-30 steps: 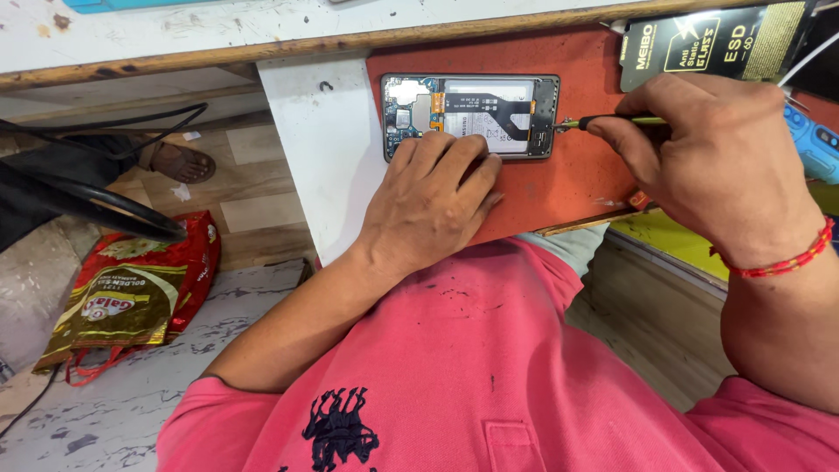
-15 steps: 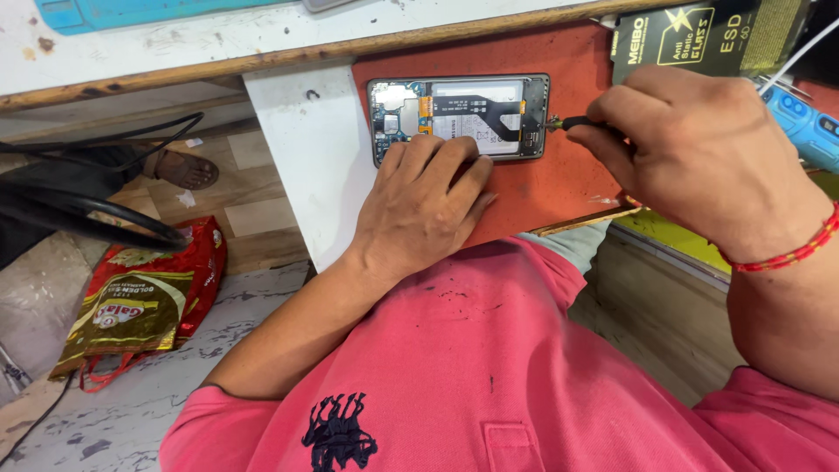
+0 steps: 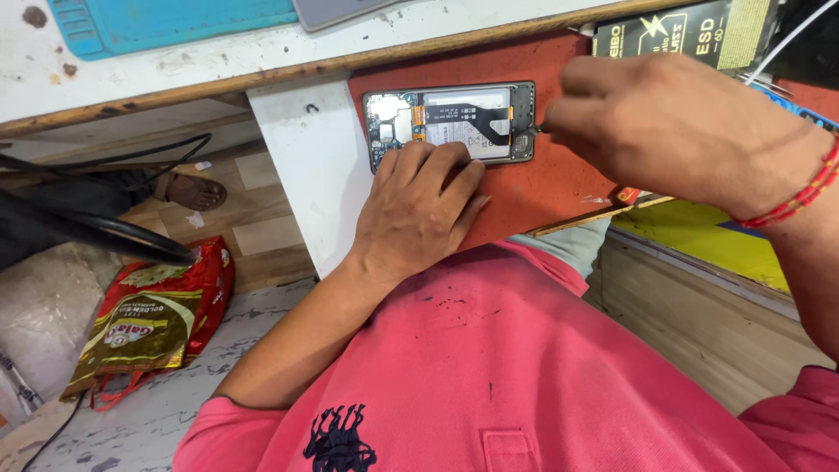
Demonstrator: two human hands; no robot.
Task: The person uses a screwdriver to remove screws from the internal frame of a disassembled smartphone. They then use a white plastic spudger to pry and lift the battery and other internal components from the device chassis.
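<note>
**Opened phone pinned flat while a fine tool met its right end**

An opened smartphone (image 3: 450, 124) with its back cover off lay flat on a red work mat (image 3: 542, 188), its circuit board, battery and orange ribbon cable exposed. The mat sat on a pull-out board below the far worktop. The left hand (image 3: 419, 214) rested palm down on the mat, its fingers (image 3: 437, 162) pressed onto the near edge of the phone, holding it in place rather than gripping it. The right hand (image 3: 673, 127) was closed in a pinch around a thin tool (image 3: 535, 130), probably a small screwdriver, of which only the tip showed; that tip touched the right end of the phone. A red thread bracelet (image 3: 804, 192) circled the right wrist.

A white panel (image 3: 306, 166) lay just left of the mat. On the far worktop sat a blue mat (image 3: 166, 22), and a black box (image 3: 682, 31) stood at the far right. On the floor to the left lay a red and gold bag (image 3: 149, 323).
</note>
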